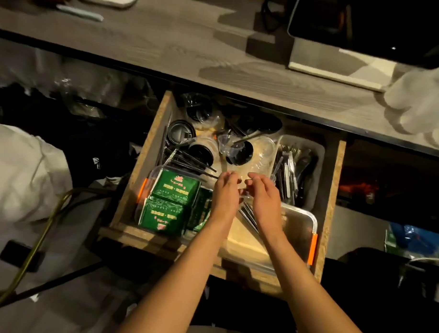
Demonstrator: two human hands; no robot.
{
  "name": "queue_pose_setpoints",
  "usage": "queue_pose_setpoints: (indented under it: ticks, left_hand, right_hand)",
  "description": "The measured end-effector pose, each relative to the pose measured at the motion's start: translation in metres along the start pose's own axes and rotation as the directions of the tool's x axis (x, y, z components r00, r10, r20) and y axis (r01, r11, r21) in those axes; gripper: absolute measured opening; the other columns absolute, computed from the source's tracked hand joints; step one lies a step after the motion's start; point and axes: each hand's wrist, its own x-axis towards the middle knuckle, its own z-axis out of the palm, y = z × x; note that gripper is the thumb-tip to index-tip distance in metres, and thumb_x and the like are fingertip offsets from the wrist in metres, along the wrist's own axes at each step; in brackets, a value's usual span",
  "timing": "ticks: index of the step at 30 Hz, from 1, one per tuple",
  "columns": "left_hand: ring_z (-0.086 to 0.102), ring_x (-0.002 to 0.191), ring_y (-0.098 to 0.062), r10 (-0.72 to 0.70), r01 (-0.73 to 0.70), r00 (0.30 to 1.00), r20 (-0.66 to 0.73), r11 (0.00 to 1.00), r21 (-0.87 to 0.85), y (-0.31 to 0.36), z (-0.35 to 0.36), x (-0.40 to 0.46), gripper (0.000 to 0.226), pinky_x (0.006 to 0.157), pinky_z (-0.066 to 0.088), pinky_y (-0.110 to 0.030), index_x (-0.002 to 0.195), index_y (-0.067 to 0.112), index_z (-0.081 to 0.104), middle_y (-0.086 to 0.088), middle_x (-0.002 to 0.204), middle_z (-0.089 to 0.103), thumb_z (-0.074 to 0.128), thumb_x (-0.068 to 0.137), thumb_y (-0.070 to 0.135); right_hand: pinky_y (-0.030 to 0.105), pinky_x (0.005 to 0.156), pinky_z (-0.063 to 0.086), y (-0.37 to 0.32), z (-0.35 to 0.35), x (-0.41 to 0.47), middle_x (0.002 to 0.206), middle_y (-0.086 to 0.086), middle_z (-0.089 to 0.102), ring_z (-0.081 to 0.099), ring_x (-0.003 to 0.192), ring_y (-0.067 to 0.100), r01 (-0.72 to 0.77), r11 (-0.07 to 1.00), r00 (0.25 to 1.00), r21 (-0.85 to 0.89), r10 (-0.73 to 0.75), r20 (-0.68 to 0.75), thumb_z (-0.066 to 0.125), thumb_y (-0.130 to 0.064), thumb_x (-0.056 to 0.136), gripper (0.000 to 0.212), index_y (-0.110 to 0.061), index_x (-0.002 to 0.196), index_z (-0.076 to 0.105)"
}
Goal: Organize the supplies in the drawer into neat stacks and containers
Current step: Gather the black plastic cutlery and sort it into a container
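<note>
My left hand point(225, 191) and right hand point(263, 195) sit close together over the middle of the open drawer point(128, 188), fingers curled on a clear plastic piece point(242, 184) between them; it looks like a thin lid or cup, can't tell which. Both hands pinch its near edge, thumbs almost meeting. Just beyond my fingers: clear cups point(262, 153) and a small clear measuring cup point(228, 144) beside a black bowl point(241, 154). Left of that, loose black straws point(188, 162) lie crossed over each other, with black lids point(181, 134) stacked toward the back. Green boxes point(171, 197) fill a clear container front left, touching each other. Right side, a clear bin point(316, 149) holds wrapped cutlery point(290, 173). A lidded tub with orange clips point(312, 248) sits front right under my right forearm. Grey wood counter point(168, 45) above the drawer. A person in white point(21, 174) stands at left.
</note>
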Motion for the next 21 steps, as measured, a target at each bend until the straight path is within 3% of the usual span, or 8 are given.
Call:
queue_pose_setpoints:
  ticks: [2,5,9,12,15,17,19,21]
  left_hand:
    - [0.066,0.095,-0.015,0.080,-0.080,0.997,-0.006,0.996,0.046,0.012,-0.022,0.009,0.022,0.084,0.055,-0.038,0.117,0.025,0.059,0.001,0.107,0.065,0.045,0.104,0.034]
    - [0.065,0.101,-0.017,0.185,-0.180,0.981,-0.055,0.980,0.084,0.026,-0.056,0.030,0.013,0.093,0.054,-0.045,0.103,0.037,0.059,0.000,0.113,0.066,0.047,0.097,0.037]
    - [0.063,0.103,-0.016,0.236,-0.220,0.954,-0.186,0.970,0.107,0.041,-0.101,0.063,0.015,0.098,0.051,-0.047,0.098,0.035,0.057,-0.001,0.112,0.065,0.045,0.100,0.026]
    - [0.059,0.115,-0.024,0.145,-0.138,0.959,-0.242,0.989,0.047,0.046,-0.130,0.090,0.035,0.104,0.046,-0.049,0.109,0.030,0.058,-0.006,0.123,0.062,0.042,0.085,0.049]
    - [0.051,0.130,-0.030,-0.039,0.030,0.968,-0.248,0.999,-0.039,0.046,-0.151,0.119,0.086,0.113,0.039,-0.050,0.140,0.017,0.051,-0.012,0.142,0.053,0.043,0.073,0.071]
    - [0.047,0.135,-0.031,-0.102,0.091,0.972,-0.211,0.994,-0.060,0.044,-0.160,0.137,0.088,0.115,0.036,-0.050,0.147,0.016,0.044,-0.013,0.148,0.047,0.043,0.078,0.071]
    - [0.047,0.135,-0.035,-0.129,0.130,0.974,-0.185,0.992,-0.008,0.044,-0.167,0.149,0.095,0.114,0.037,-0.053,0.145,0.020,0.046,-0.014,0.148,0.048,0.041,0.069,0.076]
    - [0.052,0.129,-0.039,-0.137,0.154,0.976,-0.169,0.983,0.098,0.050,-0.170,0.151,0.094,0.109,0.042,-0.055,0.137,0.016,0.053,-0.019,0.143,0.053,0.040,0.068,0.078]
  right_hand:
    - [0.027,0.080,0.050,-0.010,0.020,0.006,0.088,-0.009,0.066,0.060,0.081,0.000,0.038,0.998,0.999,-0.048,-0.038,0.006,0.046,-0.018,0.102,0.022,-0.016,0.105,0.067]
    - [0.023,0.080,0.047,-0.017,0.053,0.020,0.095,-0.005,0.068,0.062,0.090,0.007,0.041,0.987,0.999,-0.158,-0.035,0.042,0.051,-0.018,0.100,0.019,-0.013,0.108,0.067]
    - [0.006,0.073,0.040,-0.021,0.095,0.044,0.103,-0.004,0.065,0.062,0.103,0.015,0.019,0.967,0.999,-0.255,-0.010,0.040,0.052,-0.021,0.100,0.024,-0.011,0.119,0.065]
    - [0.021,0.097,0.043,-0.030,0.124,0.059,0.123,-0.002,0.064,0.057,0.118,0.014,0.179,0.935,0.983,-0.307,-0.162,0.080,0.050,-0.021,0.100,0.031,-0.014,0.128,0.062]
    - [0.032,0.107,0.037,-0.036,0.151,0.081,0.133,0.005,0.061,0.049,0.128,0.020,0.372,0.768,0.928,-0.522,-0.313,0.202,0.049,-0.019,0.098,0.035,-0.014,0.131,0.061]
    - [0.037,0.105,0.041,-0.038,0.166,0.095,0.128,0.011,0.062,0.051,0.124,0.028,0.420,0.647,0.907,-0.637,-0.292,0.302,0.050,-0.020,0.098,0.036,-0.014,0.131,0.062]
    - [0.034,0.086,0.047,-0.034,0.175,0.104,0.115,0.013,0.068,0.060,0.109,0.031,0.404,0.517,0.913,-0.755,-0.185,0.362,0.050,-0.025,0.098,0.030,-0.015,0.121,0.068]
    - [0.029,0.069,0.041,-0.024,0.177,0.108,0.101,0.015,0.071,0.066,0.095,0.033,0.311,0.390,0.944,-0.867,-0.024,0.328,0.048,-0.028,0.099,0.029,-0.015,0.105,0.073]
